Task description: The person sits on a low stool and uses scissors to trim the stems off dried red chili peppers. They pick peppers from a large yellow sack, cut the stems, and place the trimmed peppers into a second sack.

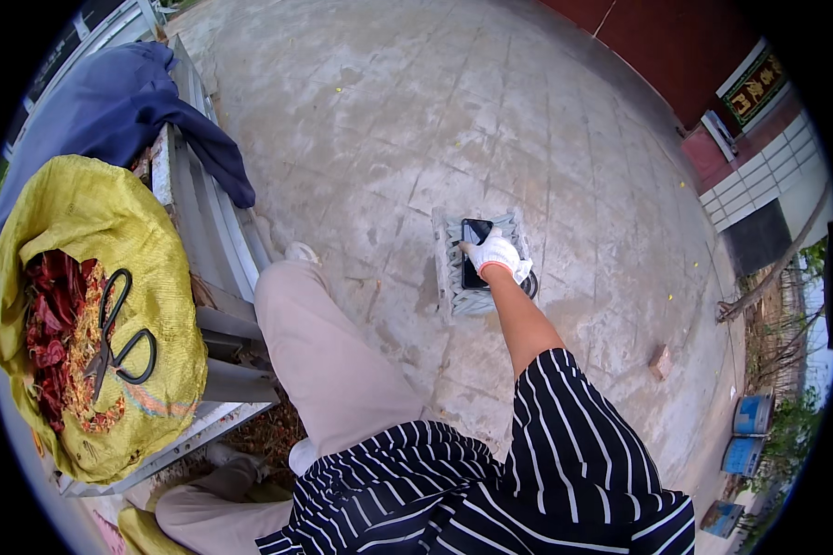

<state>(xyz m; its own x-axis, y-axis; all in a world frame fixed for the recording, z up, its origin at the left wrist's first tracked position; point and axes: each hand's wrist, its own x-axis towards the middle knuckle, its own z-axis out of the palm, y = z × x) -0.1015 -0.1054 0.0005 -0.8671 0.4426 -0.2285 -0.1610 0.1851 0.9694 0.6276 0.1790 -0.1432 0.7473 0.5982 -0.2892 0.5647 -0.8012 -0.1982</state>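
My right hand (494,251), in a white knit glove with an orange cuff, reaches down across a black smartphone (470,276). Its thumb lies at the phone's left edge and the other fingers at the right. Under the phone is a low, light grey slatted stand or crate (446,295) on the floor. A dark curved object (532,284) shows beside my wrist, partly hidden. Something white (301,456) shows between my legs; whether it is my left hand is unclear. To my left, black-handled scissors (108,347) lie on dried red chillies (50,319) in a yellow woven sack (97,191).
The sack rests on a metal bench or table (229,312) close to my knee (278,277). A dark blue cloth (111,104) drapes over its far end. A brick piece (660,362) lies on the concrete floor (382,125). Blue tins (743,454) line the right side.
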